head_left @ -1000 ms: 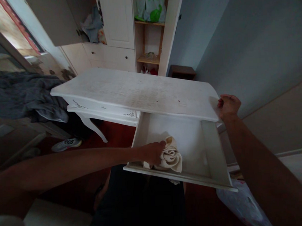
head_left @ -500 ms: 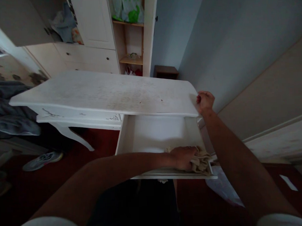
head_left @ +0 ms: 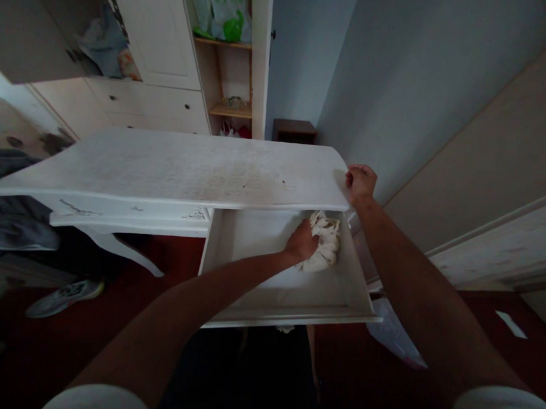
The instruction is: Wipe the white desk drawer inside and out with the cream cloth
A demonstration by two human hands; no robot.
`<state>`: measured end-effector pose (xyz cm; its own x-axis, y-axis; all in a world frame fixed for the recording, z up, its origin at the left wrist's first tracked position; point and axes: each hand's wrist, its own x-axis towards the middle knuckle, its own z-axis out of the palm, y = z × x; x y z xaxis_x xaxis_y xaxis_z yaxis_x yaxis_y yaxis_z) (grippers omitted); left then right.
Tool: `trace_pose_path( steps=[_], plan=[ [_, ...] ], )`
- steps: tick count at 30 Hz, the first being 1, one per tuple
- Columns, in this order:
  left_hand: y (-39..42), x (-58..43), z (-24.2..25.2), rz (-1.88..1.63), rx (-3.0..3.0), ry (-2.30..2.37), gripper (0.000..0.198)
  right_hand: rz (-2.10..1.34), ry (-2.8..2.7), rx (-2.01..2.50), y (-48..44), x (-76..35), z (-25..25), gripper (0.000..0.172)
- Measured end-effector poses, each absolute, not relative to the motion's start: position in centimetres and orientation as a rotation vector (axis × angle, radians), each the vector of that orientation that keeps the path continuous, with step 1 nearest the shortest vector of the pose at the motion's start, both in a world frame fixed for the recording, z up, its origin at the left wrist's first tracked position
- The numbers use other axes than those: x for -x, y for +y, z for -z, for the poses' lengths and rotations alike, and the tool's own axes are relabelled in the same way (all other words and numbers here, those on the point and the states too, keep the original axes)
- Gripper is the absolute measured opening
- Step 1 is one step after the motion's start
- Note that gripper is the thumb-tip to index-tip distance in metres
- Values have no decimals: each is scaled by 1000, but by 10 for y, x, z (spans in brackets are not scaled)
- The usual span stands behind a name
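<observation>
A white desk (head_left: 163, 167) with a stained top has its right drawer (head_left: 259, 298) pulled out towards me. Inside that drawer, my left hand (head_left: 304, 242) is closed on a crumpled cream cloth (head_left: 325, 247), pressed near the drawer's back right part. My right hand (head_left: 361, 181) rests at the right end of the desktop with its fingers curled in against the edge. Whether those fingers grip the edge is hard to make out.
Behind the desk stands a white wardrobe (head_left: 162, 46) with open shelves holding plastic bags (head_left: 226, 16). A blue-grey wall (head_left: 412, 72) runs along the right. On the red floor lie a sneaker (head_left: 64, 298) and a clear plastic bag (head_left: 394, 332).
My left hand has moved the cloth from the drawer's front right corner back towards its rear right. My right hand stays at the desk's edge. The view has shifted slightly.
</observation>
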<state>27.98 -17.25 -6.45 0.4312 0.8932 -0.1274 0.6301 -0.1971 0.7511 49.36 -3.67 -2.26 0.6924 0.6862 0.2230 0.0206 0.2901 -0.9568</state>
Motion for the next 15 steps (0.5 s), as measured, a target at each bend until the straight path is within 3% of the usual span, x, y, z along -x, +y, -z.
trace_pose_path(
  steps=[7, 15],
  plan=[
    [-171, -311, 51, -481, -1792, 1403, 44, -496, -704, 1227, -40, -490, 19, 12],
    [-228, -282, 37, -324, -2470, 859, 49, -494, -691, 1258, -38, -491, 19, 15]
  ],
)
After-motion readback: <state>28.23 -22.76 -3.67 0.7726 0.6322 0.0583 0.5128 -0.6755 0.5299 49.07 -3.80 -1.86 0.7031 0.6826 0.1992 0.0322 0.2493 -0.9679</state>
